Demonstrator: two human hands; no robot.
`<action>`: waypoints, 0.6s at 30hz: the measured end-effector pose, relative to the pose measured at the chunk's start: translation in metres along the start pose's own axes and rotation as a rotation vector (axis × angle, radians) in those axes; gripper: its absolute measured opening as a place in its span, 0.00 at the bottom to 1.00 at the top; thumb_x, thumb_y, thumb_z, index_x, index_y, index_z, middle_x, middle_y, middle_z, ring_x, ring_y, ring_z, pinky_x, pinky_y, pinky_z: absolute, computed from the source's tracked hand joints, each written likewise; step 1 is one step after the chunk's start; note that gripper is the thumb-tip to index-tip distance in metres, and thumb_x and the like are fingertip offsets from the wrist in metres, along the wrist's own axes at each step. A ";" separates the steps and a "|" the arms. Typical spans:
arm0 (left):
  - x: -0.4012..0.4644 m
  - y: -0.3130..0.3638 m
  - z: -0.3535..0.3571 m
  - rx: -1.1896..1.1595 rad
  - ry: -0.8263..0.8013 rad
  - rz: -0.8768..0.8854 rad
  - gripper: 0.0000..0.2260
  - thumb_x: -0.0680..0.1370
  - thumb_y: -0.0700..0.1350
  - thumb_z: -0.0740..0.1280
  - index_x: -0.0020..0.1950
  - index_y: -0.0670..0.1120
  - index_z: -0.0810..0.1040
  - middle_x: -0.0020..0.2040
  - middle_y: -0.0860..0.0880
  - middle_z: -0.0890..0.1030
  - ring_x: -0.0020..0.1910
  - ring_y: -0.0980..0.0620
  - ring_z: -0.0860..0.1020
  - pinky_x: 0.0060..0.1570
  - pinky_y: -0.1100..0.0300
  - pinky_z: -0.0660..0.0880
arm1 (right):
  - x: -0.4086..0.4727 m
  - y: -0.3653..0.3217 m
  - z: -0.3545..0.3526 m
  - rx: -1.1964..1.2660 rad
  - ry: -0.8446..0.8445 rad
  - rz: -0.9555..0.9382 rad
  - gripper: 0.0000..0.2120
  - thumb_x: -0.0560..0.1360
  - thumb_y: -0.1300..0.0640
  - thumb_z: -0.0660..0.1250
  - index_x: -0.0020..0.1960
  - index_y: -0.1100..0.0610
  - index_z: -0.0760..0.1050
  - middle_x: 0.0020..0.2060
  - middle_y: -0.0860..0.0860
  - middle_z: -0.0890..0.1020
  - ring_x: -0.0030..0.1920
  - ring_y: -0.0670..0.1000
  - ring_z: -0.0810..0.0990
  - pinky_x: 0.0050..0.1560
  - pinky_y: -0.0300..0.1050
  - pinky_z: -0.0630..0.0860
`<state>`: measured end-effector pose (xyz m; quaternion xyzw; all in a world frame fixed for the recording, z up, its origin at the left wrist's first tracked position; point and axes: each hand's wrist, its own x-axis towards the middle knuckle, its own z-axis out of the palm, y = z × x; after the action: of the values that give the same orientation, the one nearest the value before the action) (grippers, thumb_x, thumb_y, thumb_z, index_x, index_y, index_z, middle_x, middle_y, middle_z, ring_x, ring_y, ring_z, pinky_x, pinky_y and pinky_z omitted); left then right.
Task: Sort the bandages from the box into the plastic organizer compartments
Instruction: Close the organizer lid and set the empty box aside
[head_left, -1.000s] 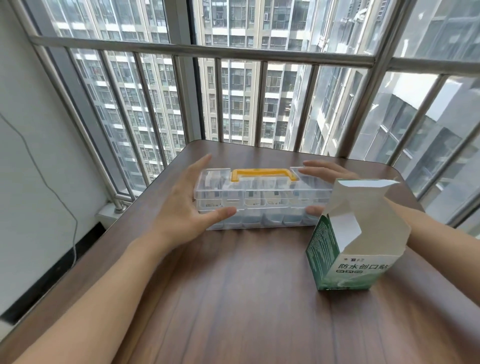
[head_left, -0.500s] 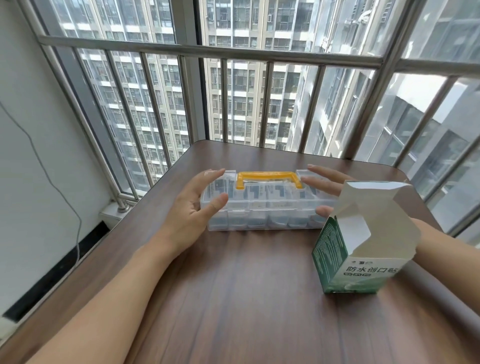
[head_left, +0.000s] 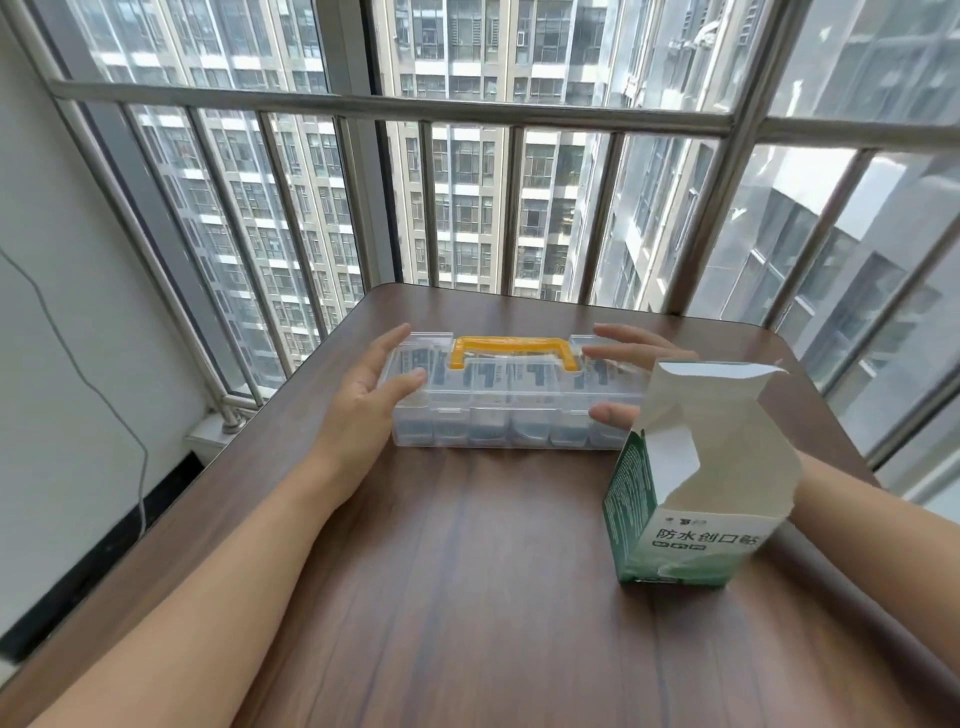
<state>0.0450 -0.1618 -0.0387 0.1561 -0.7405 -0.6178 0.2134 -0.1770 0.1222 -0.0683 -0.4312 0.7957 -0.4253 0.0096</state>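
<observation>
1. organizer (head_left: 498, 400) sat mid-counter (head_left: 467, 597), lid shut, bandages visible inside; box (head_left: 696, 483) stood open, near its right end.
2. our left hand (head_left: 369, 395) and right hand (head_left: 639, 358) cupped the ends, fingers straight, not clamped.
3. we judged the clear plastic light, stiff, slick; best held by the ends or yellow handle (head_left: 514, 349).
4. the box looked like thin card, so we'd grip it lightly.

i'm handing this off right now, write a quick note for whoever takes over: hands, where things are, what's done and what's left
Left hand: open, fingers straight against the left end of the plastic organizer.
Right hand: open at the right end, partly hidden behind the bandage box.
Organizer: lid closed, yellow handle on top, lying at the far middle of the wooden table; packets show through the lid.
Box: upright at near right, top flaps open; contents not visible.
Left: confirm the box is empty.
</observation>
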 end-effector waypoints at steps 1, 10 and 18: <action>0.001 0.002 0.002 -0.004 0.023 -0.009 0.26 0.69 0.60 0.72 0.67 0.66 0.75 0.69 0.59 0.76 0.71 0.52 0.73 0.73 0.45 0.68 | -0.002 -0.009 -0.004 0.007 -0.003 0.000 0.22 0.70 0.57 0.79 0.63 0.56 0.82 0.65 0.40 0.79 0.64 0.41 0.78 0.63 0.41 0.77; -0.004 0.005 0.050 -0.262 0.296 -0.058 0.34 0.74 0.44 0.77 0.77 0.50 0.66 0.64 0.52 0.80 0.57 0.58 0.81 0.54 0.63 0.79 | -0.014 -0.053 0.000 0.351 -0.002 0.217 0.26 0.80 0.65 0.66 0.72 0.45 0.66 0.59 0.29 0.76 0.53 0.25 0.77 0.45 0.20 0.72; 0.019 0.006 0.065 -0.259 0.281 -0.131 0.13 0.82 0.47 0.66 0.65 0.46 0.77 0.50 0.49 0.84 0.45 0.52 0.82 0.44 0.60 0.78 | -0.031 -0.084 0.017 0.632 0.351 0.359 0.17 0.81 0.66 0.64 0.66 0.50 0.71 0.54 0.45 0.78 0.45 0.37 0.81 0.39 0.26 0.74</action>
<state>-0.0042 -0.1150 -0.0396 0.2597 -0.6060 -0.6927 0.2925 -0.0944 0.1099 -0.0327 -0.1821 0.6780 -0.7077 0.0800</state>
